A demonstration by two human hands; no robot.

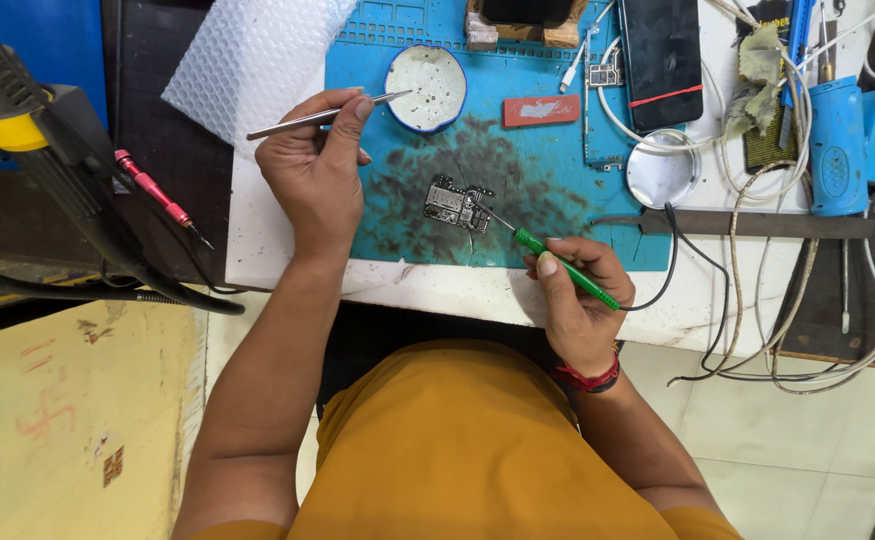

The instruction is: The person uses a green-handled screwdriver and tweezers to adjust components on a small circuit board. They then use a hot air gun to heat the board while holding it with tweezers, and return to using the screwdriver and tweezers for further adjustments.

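Observation:
A small circuit board (456,204) lies on the stained blue work mat (547,170). My right hand (574,295) grips a green-handled soldering iron (563,268) like a pen, its tip resting at the board's right edge. My left hand (315,170) holds metal tweezers (322,115) above the mat's left edge. The tweezer points reach toward a round white dish with a blue rim (426,88).
Bubble wrap (247,55) lies at the back left. A red screwdriver (154,192) and a hot-air tool with a black hose (27,120) sit to the left. A phone (661,55), a round lens (662,168), a blue tool (837,145) and tangled cables (757,300) crowd the right.

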